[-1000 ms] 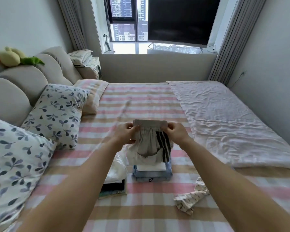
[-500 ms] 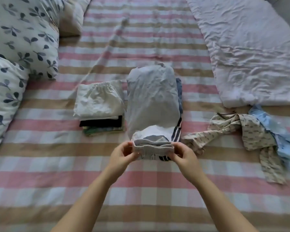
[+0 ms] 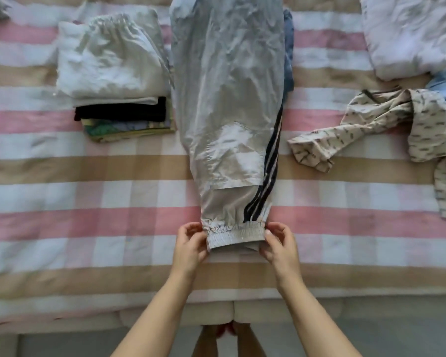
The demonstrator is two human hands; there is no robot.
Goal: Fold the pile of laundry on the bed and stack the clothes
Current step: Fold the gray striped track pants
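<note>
Near the bed's [image 3: 62,176] front edge, left hand [image 3: 191,243] and right hand [image 3: 281,246] are pinching the trousers' [image 3: 227,99] cuff, legs stretching straight away.

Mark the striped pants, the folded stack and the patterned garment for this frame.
striped pants [image 3: 227,73]: head view, mid fabric.
folded stack [image 3: 108,60]: head view, white top piece.
patterned garment [image 3: 371,117]: head view, its bunched middle.

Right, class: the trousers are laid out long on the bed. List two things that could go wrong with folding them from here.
1. The trousers lie partly over a blue pile; with the left hand and right hand pinching the elastic end, a tug may drag that pile apart.
2. The cloth is creased; folding now may set the wrinkles.
</note>
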